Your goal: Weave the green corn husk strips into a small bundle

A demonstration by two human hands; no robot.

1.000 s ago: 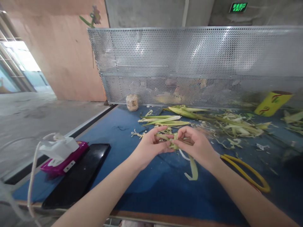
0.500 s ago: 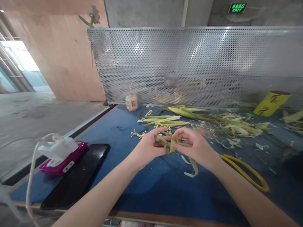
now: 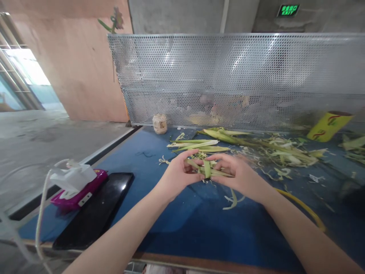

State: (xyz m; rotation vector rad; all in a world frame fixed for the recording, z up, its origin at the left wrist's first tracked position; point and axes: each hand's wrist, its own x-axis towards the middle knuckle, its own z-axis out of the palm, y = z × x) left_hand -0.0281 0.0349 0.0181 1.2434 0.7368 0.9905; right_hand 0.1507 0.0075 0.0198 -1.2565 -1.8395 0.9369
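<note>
Between my hands, just above the blue tabletop, is a piece woven from pale green leaf strips (image 3: 207, 169), with one strip folded upright across its middle. My left hand (image 3: 182, 169) pinches its left end between thumb and fingers. On the other end, my right hand (image 3: 236, 171) has its thumb below and fingers above, closed on the strips. A loose strip end (image 3: 233, 201) curls down under my right hand. Behind the piece lie small knotted green bits (image 3: 199, 155), partly covered by my fingers.
Long green leaves (image 3: 196, 145) and a heap of shredded leaf (image 3: 285, 152) lie farther back, before a perforated metal screen (image 3: 182, 76). At left are a black tray-like slab (image 3: 94, 213) and a purple power strip (image 3: 97, 179). A yellow loop (image 3: 308, 211) and yellow roll (image 3: 329, 126) are at right.
My right hand has opened slightly and shifted right along the woven strips. The upright fold in the middle shows more plainly. The view has moved a little.
</note>
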